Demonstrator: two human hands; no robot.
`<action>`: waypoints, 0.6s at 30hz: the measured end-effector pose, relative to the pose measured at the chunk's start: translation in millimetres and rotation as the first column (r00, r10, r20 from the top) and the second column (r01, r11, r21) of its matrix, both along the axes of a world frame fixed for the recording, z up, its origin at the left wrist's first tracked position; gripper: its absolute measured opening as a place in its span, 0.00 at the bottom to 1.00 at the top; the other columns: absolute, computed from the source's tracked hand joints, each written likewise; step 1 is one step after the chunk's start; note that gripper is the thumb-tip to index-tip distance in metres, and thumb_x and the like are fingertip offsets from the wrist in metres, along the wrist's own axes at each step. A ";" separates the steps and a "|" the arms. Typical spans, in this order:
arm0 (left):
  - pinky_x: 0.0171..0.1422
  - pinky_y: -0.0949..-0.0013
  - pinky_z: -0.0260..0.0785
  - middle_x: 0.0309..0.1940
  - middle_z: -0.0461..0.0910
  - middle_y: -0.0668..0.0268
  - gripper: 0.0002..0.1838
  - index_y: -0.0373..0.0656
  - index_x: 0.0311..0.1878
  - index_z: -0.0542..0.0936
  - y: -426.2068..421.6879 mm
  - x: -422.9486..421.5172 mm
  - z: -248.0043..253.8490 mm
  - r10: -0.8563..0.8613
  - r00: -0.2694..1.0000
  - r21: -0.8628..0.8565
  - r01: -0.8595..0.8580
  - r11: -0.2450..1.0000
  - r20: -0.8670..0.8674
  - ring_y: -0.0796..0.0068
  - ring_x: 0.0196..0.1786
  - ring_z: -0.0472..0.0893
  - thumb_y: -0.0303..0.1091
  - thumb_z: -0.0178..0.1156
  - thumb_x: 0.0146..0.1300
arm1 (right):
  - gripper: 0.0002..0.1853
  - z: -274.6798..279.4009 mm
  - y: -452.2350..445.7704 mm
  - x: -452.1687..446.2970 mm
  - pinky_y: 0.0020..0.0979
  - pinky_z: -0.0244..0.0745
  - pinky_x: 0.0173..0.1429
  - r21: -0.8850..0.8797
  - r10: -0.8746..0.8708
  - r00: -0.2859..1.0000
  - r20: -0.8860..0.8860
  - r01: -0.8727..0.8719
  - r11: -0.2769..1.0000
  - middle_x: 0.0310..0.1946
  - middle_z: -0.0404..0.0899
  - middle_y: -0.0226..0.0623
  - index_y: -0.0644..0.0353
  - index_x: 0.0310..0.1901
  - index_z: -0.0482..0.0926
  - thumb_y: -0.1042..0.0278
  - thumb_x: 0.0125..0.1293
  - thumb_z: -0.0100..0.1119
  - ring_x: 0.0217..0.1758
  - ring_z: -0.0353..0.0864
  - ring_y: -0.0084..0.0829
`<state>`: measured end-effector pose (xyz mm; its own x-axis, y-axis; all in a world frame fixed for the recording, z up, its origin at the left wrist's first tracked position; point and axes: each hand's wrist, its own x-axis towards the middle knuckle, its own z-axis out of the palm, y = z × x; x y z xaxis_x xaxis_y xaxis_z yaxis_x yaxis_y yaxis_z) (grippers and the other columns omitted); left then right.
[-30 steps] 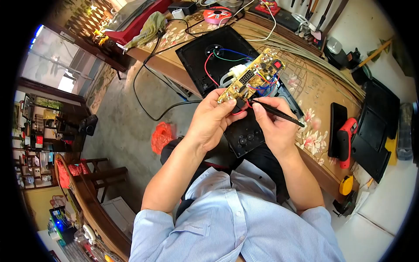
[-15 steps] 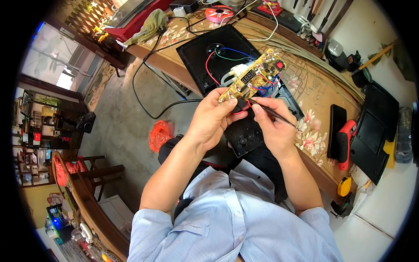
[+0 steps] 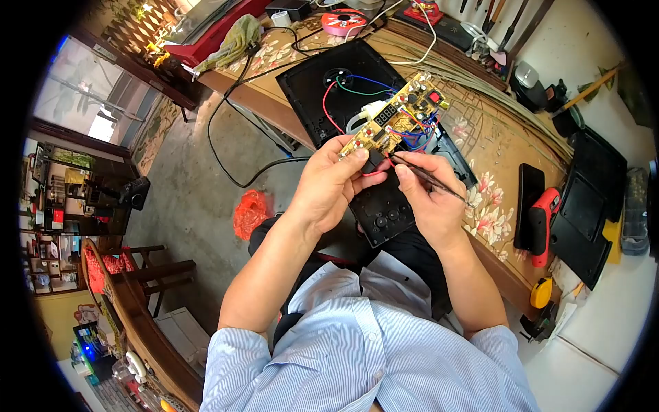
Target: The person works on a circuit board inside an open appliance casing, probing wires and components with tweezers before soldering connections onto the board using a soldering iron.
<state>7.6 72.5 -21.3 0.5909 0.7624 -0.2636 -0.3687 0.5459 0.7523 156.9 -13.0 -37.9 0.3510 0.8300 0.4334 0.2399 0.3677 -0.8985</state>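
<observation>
My left hand (image 3: 328, 184) grips the lower end of a yellow circuit board (image 3: 367, 135), its thumb pressed on the edge. The board carries a digit display (image 3: 386, 114), a red component and several coloured wires (image 3: 419, 137). My right hand (image 3: 434, 196) is closed around slim dark tweezers (image 3: 439, 184). Their tip is at the board's lower edge, by a black block-shaped component (image 3: 373, 162) and a red wire; exact contact is hidden. Behind the board lies an opened black appliance housing (image 3: 302, 89), with red, green and blue wires running from its round centre part.
On the wooden table (image 3: 501, 137) are a black phone-like slab (image 3: 528, 206), a red-and-black tool (image 3: 544, 226), a yellow tape measure (image 3: 541, 293) and a pink spool (image 3: 344, 23). A black cable (image 3: 213, 137) hangs to the floor, near a red plastic bag (image 3: 250, 214).
The circuit board has shifted slightly left and turned a little in my left hand. My right hand and the tweezers stay almost in place.
</observation>
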 end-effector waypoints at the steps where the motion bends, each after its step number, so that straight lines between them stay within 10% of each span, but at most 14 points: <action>1: 0.57 0.59 0.77 0.51 0.77 0.57 0.14 0.37 0.55 0.69 -0.2 0.1 0.4 0.003 1.000 0.001 -0.003 1.000 -0.001 0.65 0.51 0.81 0.28 0.54 0.68 | 0.10 -0.1 -0.1 0.3 0.22 0.78 0.44 0.000 -0.001 1.000 -0.001 0.001 1.000 0.39 0.82 0.38 0.69 0.46 0.77 0.80 0.63 0.61 0.40 0.83 0.23; 18: 0.54 0.62 0.78 0.49 0.78 0.61 0.13 0.39 0.54 0.68 -3.8 1.4 2.2 0.008 1.000 -0.013 -0.008 1.000 -0.004 0.69 0.50 0.81 0.26 0.54 0.68 | 0.09 3.5 -4.5 -1.8 0.18 0.74 0.35 0.011 -0.090 0.996 0.015 0.090 0.996 0.33 0.81 0.33 0.67 0.43 0.77 0.80 0.61 0.63 0.32 0.78 0.16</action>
<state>9.0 68.7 -19.1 0.5836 0.7638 -0.2757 -0.3702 0.5524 0.7468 155.1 -17.5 -34.4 0.4171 0.7910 0.4476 0.2860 0.3532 -0.8907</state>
